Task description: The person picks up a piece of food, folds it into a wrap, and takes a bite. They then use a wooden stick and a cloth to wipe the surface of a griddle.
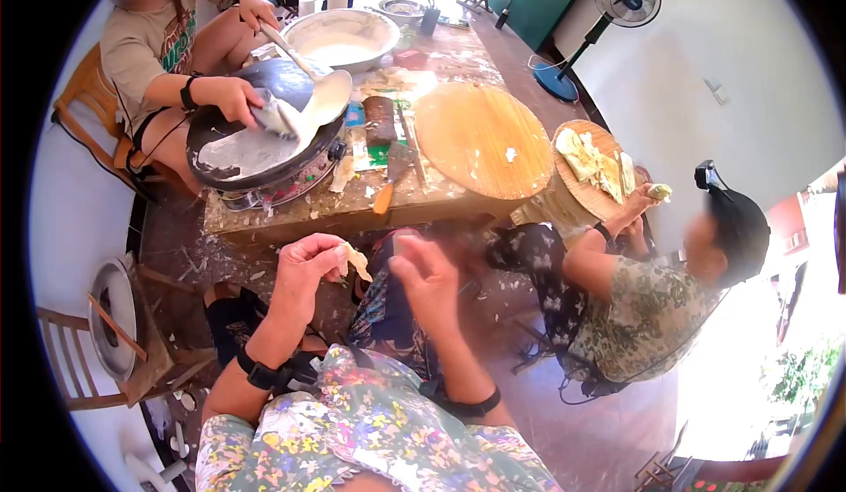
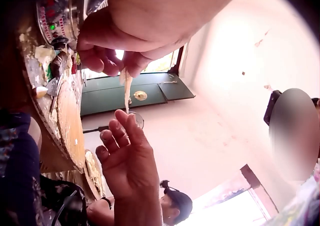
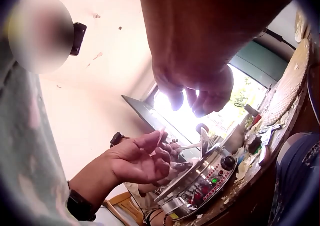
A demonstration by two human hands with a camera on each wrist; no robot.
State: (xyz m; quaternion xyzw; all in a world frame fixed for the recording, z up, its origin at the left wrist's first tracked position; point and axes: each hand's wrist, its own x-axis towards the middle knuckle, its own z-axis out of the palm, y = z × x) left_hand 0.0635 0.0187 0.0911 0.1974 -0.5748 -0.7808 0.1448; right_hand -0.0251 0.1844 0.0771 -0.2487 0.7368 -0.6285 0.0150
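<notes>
In the head view, the left hand (image 1: 304,267) pinches a small, thin pale yellow strip (image 1: 358,263) between thumb and fingers, above the lap. The right hand (image 1: 427,280) is held up a little to the right, blurred, its fingers loosely bent and apart from the strip. In the left wrist view, the strip (image 2: 127,93) hangs down from the left hand's fingertips, and the right hand (image 2: 131,161) is below it, palm showing, with nothing in it. The right wrist view shows the left hand (image 3: 140,161) with the strip's pale tip (image 3: 161,135) at its fingertips.
A wooden table (image 1: 308,221) stands ahead with a round board (image 1: 480,139), a cleaver and scraps. At the left, a person spreads batter on a round griddle (image 1: 211,130) beside a large basin (image 1: 383,38). On the right, a seated person (image 1: 652,307) handles yellow pieces by another board.
</notes>
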